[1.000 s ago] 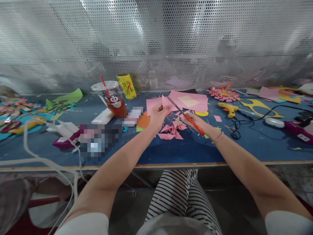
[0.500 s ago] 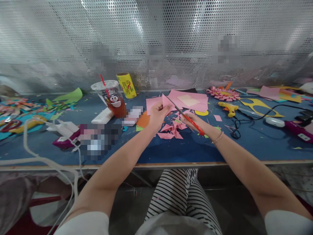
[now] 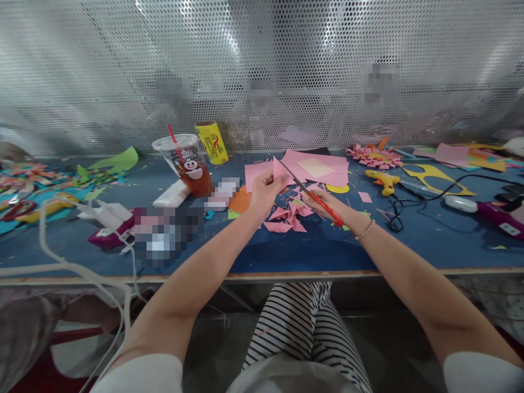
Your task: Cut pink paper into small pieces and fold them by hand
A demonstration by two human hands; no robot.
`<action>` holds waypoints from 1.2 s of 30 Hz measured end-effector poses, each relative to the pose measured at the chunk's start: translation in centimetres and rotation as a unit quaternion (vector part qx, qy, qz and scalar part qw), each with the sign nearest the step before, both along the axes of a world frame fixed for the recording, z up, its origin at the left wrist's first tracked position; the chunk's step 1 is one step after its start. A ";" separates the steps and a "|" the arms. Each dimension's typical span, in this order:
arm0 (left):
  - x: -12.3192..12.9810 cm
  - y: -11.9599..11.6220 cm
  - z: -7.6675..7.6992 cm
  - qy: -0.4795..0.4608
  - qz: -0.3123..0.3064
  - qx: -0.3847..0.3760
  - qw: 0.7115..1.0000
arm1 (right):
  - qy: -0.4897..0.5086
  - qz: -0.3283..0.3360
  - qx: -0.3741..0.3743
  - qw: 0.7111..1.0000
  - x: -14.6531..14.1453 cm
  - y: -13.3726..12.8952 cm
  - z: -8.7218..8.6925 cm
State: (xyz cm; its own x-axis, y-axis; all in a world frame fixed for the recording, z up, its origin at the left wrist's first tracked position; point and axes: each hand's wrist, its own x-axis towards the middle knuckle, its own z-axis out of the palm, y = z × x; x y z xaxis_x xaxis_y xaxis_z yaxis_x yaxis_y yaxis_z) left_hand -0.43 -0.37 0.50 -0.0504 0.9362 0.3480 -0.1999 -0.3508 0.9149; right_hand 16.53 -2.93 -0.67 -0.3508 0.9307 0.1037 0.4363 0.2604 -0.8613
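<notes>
"So, reading from the left, what lines the counter?"

"Coloured scraps at the far end, then a cup with a red straw, and a yellow container just behind it."

"And at the centre?"

"A person's left hand pinches a pink piece between thumb and fingers, its pointed end up, over the middle of the counter. A heap of pink cuttings lies nearer the person."

"How will that piece handle?"

"Probably light and bendy, not slippery, but easily creased or torn. A pinch at its lower edge, clear of the blades, should steady it."

"The blades belong to whom?"

"To the red-handled scissors in the right hand, whose grip is closed about the handles. They should be stiff and somewhat heavier, best taken by those handles. The blades look nearly together along the piece's right edge; whether they touch it, one cannot tell."

"Farther right?"

"A pink sheet lies beyond the hands, followed by some pink fringe, a yellow tool and a purple tool."
</notes>
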 end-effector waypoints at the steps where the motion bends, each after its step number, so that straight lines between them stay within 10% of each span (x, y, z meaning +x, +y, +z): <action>1: 0.0 0.0 0.0 0.008 -0.002 0.007 1.000 | -0.001 0.002 0.000 1.000 0.0 0.0 -0.1; 21: -0.3 0.4 0.0 -0.030 -0.036 -0.059 0.997 | -0.120 -0.056 0.052 0.990 -0.1 -0.4 0.7; 36: 0.1 0.0 -0.2 -0.018 -0.077 -0.102 0.992 | 0.003 0.019 -0.039 0.999 0.0 -0.5 -0.3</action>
State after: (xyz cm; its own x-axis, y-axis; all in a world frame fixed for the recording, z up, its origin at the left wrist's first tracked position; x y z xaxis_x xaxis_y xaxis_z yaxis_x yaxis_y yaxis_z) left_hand -0.30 -0.33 0.25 0.0905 0.9845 0.1502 -0.2710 -0.1208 0.9550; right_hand 16.56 -3.44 -1.01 -0.3864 0.9217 0.0327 0.4225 0.2084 -0.8821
